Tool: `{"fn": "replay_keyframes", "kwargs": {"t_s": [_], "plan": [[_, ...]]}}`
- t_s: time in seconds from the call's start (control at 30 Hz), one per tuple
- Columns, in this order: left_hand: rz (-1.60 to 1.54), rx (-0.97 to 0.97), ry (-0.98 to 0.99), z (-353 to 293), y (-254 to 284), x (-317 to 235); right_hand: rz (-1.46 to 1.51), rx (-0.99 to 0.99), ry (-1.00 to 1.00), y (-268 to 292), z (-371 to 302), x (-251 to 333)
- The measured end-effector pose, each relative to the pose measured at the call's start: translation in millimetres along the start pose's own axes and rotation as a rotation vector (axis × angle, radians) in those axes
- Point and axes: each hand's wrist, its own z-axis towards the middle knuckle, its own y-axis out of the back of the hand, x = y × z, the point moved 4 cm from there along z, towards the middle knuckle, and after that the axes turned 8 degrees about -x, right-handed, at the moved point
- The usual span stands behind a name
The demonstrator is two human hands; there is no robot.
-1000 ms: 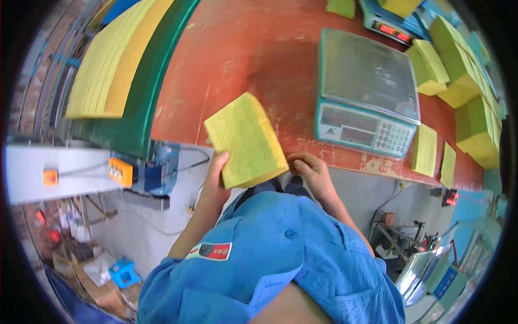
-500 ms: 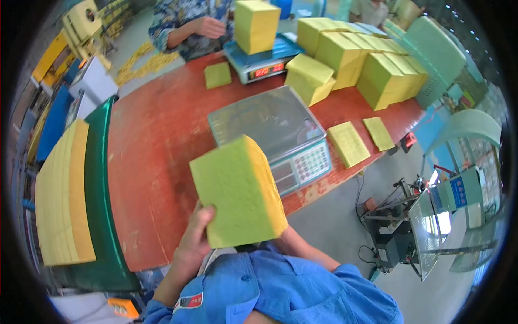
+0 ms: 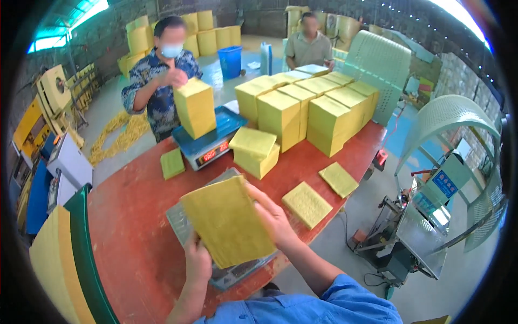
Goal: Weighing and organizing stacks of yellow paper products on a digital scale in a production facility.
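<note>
Our left hand [image 3: 198, 260] grips the lower left edge of a yellow paper stack [image 3: 229, 221], while our right hand [image 3: 272, 218] holds its right edge, fingers laid along it and the thumb out of sight. We have the stack tilted between our hands, hiding most of the near scale [image 3: 177, 217] from us; we cannot tell whether the two touch. Right of the near scale, two thin yellow pads [image 3: 307, 205] lie on the red table [image 3: 124, 243]. Just beyond the near scale we see a leaning yellow pile [image 3: 256, 151] and a blue scale [image 3: 215, 154] bearing a tall yellow block [image 3: 195, 110], with a co-worker's hand [image 3: 174, 76] at its top. Left of the near scale runs a green rail [image 3: 81, 237].
</note>
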Motion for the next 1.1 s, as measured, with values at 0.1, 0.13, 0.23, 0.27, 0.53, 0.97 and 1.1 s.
{"fn": "replay_keyframes", "kwargs": {"t_s": [0.1,0.13,0.23,0.27,0.53,0.97,1.1], "plan": [[-0.581,-0.234,0.241,16.6,-26.5,29.0,-0.628,0.166,0.422,-22.4,32.1,31.4],[-0.649,-0.232,0.251,26.2,-29.8,41.0,-0.703,0.188,0.503,-31.3,39.5,29.0],[-0.781,-0.098,0.326,48.4,-34.1,54.2,-0.937,0.319,0.454,-54.5,50.2,13.2],[-0.786,-0.097,0.376,55.4,-27.3,61.6,-0.937,0.328,0.456,-61.6,53.5,1.2],[-0.511,-0.331,-0.024,24.8,23.1,46.9,-1.056,0.515,0.550,-96.4,50.3,-26.8],[1.177,-0.146,-0.816,-55.9,-45.9,-24.5,-0.814,0.724,0.911,-130.6,75.8,-40.3],[1.142,-0.120,-0.738,-71.5,-24.9,-12.1,-0.849,0.788,0.846,-138.9,61.6,-16.4]]}}
